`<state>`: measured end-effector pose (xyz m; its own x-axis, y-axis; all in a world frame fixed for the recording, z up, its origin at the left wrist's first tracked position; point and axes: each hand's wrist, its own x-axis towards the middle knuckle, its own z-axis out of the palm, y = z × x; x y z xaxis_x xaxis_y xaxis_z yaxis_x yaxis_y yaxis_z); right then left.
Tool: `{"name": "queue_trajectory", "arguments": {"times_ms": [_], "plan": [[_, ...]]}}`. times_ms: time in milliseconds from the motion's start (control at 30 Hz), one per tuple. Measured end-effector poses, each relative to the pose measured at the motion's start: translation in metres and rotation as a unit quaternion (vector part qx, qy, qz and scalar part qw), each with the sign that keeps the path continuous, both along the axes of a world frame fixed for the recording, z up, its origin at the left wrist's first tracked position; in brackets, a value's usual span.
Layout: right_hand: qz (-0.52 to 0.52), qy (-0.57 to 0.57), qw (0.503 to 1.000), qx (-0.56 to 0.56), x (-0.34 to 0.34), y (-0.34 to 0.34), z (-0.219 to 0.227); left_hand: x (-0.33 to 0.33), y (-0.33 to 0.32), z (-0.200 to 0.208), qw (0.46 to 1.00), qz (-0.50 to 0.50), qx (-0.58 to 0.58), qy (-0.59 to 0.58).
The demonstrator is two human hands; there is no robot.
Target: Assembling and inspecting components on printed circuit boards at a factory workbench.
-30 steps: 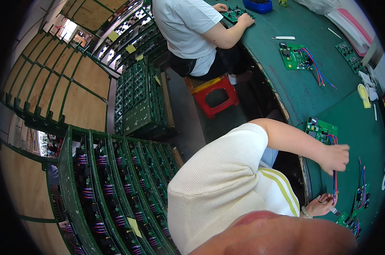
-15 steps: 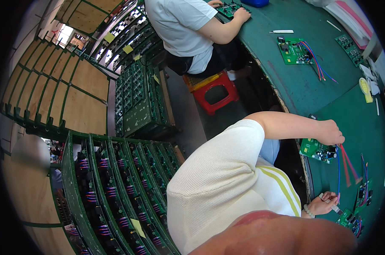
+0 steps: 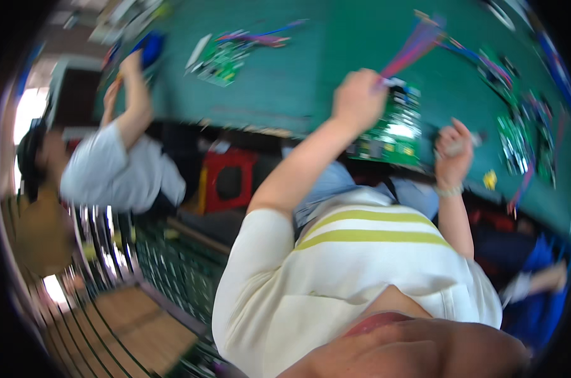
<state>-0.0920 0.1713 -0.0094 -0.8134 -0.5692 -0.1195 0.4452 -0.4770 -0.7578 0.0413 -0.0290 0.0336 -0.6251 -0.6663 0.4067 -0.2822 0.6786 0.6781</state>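
My left hand (image 3: 359,101) is closed around a bundle of red, blue and purple wires (image 3: 414,47), whose free ends fan out up and to the right, blurred. Under and beside that hand lies a green circuit board (image 3: 399,129) with dark and white parts on it, close to the table's near edge. To the board's right is my right hand (image 3: 454,151), a beaded bracelet at its wrist. Its fingers curl round a small pale grey object, smeared by motion, while the index finger points up.
More wired circuit boards (image 3: 515,145) lie to the right, near a small yellow thing (image 3: 489,179). Another board with wires (image 3: 222,60) rests on the green table at left. A co-worker (image 3: 125,167) sits there beside a red stool (image 3: 228,179). Another person's blue clothing (image 3: 540,290) shows at lower right.
The view has swung round and is blurred. My left hand still grips wires, which now point up and away from the board. My right hand has come away from the boards on the right.
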Motion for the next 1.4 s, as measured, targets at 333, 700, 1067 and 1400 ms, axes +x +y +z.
{"name": "queue_trajectory", "arguments": {"times_ms": [333,700,1067,1400], "plan": [[0.122,0.195,0.955,0.186,0.016,0.035,0.032,0.005,-0.004,-0.024,0.991,-0.105,0.07,0.053],[0.077,0.626,0.675,0.382,0.031,0.035,0.065,-0.008,0.023,-0.007,0.982,-0.013,-0.133,-0.133],[0.052,0.589,0.619,0.518,0.039,0.042,0.051,0.011,0.005,-0.021,0.985,-0.062,-0.155,-0.037],[0.094,0.575,0.632,0.512,0.036,0.041,0.059,0.012,0.007,-0.032,0.993,-0.068,-0.093,0.038]]}}
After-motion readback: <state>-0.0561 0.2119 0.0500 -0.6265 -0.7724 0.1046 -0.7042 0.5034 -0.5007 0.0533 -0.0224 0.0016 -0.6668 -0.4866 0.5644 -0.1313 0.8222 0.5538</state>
